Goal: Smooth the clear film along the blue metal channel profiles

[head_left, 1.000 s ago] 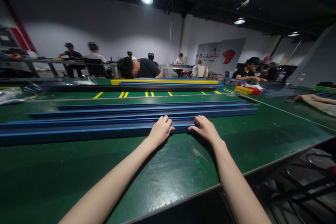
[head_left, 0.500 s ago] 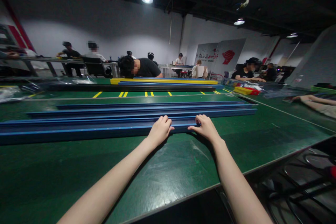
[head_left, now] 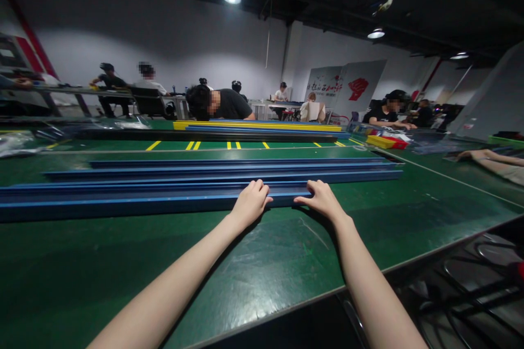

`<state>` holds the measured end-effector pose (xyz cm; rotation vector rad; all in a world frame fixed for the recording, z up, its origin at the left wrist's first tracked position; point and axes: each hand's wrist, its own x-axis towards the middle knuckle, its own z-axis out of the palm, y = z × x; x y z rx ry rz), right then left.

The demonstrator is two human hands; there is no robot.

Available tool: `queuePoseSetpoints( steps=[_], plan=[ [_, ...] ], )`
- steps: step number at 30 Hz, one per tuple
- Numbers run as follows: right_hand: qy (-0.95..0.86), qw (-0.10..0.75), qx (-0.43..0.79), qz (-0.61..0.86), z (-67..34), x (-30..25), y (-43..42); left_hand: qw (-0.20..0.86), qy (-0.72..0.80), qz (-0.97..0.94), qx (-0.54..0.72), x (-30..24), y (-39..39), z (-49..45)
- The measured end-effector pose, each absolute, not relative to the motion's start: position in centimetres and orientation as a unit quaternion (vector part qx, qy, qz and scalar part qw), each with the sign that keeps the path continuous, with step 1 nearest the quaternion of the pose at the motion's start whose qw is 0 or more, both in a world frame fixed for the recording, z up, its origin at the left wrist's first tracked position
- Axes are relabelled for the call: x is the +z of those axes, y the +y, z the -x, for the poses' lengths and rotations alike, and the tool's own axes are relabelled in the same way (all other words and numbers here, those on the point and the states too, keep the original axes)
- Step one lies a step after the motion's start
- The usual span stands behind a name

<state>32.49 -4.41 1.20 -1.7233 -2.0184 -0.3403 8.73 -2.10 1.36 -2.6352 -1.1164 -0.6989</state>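
Observation:
A long blue channel-shaped rail (head_left: 123, 204) lies across the green table (head_left: 172, 278), its left end running out of view. Near its right end my left hand (head_left: 251, 202) grips it, thumb on the near wall and fingers over the top. My right hand (head_left: 321, 199) clasps the same rail at its right tip, thumb toward the left hand. A short stretch of blue shows between the two thumbs. Just behind lie more blue rails (head_left: 360, 175), roughly parallel to the held one. The undersides of my fingers are hidden.
Farther back lie a yellow rail (head_left: 262, 126) and a black rail (head_left: 204, 135). A co-worker (head_left: 231, 104) bends over the far side. Yellow and red trays (head_left: 385, 142) stand at the right, near another person's arm (head_left: 487, 157). Stools (head_left: 462, 283) stand below the table's right edge.
The view has shifted very slightly. Both hands keep their places on the blue rail, and the rail shows no clear movement on the table.

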Motion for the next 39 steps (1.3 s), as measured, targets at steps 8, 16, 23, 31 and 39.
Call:
queuePoseSetpoints(
  steps=[8,16,23,31,39],
  plan=[
    [-0.752,0.21,-0.162,0.603,-31.3,1.8,-5.2,0.093,-0.38,0.895,-0.216,1.8,-2.2,-8.6],
    [-0.77,0.196,-0.155,0.587,-29.8,1.8,-4.9,0.096,-0.376,0.907,-0.162,3.3,-2.2,-8.5],
    [-0.768,0.195,-0.151,0.591,-30.0,1.5,-4.7,0.101,-0.369,0.903,-0.193,5.1,-3.3,-8.6],
    [-0.765,0.215,-0.138,0.591,-30.0,1.7,-4.9,0.003,-0.365,0.931,-0.008,4.8,-5.8,-9.2],
    [-0.765,0.219,-0.126,0.592,-29.9,1.9,-5.0,-0.108,-0.417,0.902,0.023,4.3,-5.4,-9.0]
  ],
)
